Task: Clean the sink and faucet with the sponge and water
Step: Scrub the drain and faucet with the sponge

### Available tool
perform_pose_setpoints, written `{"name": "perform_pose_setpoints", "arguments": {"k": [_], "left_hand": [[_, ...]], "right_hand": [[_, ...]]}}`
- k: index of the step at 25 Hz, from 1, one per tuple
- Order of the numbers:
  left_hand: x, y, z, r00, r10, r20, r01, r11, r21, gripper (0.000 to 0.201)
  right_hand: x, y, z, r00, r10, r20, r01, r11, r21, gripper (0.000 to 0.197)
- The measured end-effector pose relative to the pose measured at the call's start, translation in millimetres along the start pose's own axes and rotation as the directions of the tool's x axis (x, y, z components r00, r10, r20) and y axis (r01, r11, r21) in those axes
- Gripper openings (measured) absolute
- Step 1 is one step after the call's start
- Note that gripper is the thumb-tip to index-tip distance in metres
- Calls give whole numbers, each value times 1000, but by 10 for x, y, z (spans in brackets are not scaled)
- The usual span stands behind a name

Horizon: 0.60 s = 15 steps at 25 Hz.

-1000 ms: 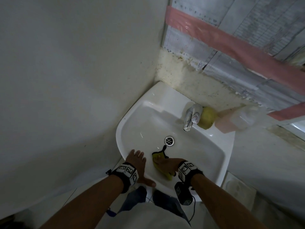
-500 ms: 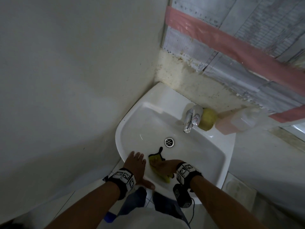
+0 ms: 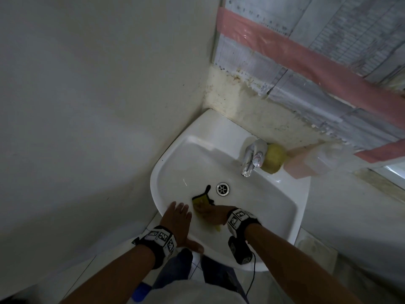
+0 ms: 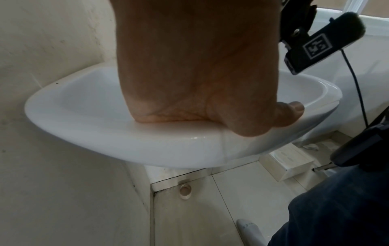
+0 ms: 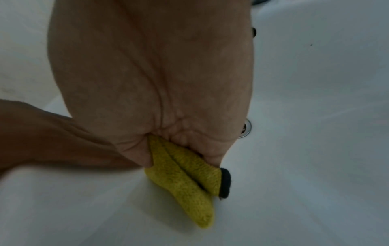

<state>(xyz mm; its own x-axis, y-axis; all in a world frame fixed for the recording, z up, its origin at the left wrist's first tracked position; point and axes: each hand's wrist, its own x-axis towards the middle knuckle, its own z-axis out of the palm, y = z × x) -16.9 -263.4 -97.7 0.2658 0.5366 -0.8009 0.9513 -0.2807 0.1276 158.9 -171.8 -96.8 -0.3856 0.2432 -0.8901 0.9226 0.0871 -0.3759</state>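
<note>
R hand w/ fuzzy yellow sponge; glossy sink

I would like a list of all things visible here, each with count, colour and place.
sink: one, white, mounted in the wall corner
drain: one, metal, basin bottom
faucet: one, chrome, back rim
cloth: one, yellow with black edge, in the basin near the drain
round sponge: one, yellow, beside the faucet
bottle: one, pinkish, back rim
left hand: flat on the front rim
right hand: grips the cloth
</note>
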Motion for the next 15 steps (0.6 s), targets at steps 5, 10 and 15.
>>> {"name": "perform_pose_setpoints", "arguments": {"k": [5, 10, 15], "left_hand": [[-109, -14, -62, 994, 49, -100, -59, 994, -94, 152], [-148, -63, -173, 977, 126, -172, -167, 954, -251, 130], [-47, 238, -379, 966, 189, -177, -234, 930, -283, 125]], "right_hand": [[-269, -109, 92, 987, -23, 162, -10, 980, 197, 52], [-447, -163, 202, 984, -93, 150, 18, 898, 440, 48], [-546, 107, 224, 973, 84, -214, 18, 899, 437, 39]]}}
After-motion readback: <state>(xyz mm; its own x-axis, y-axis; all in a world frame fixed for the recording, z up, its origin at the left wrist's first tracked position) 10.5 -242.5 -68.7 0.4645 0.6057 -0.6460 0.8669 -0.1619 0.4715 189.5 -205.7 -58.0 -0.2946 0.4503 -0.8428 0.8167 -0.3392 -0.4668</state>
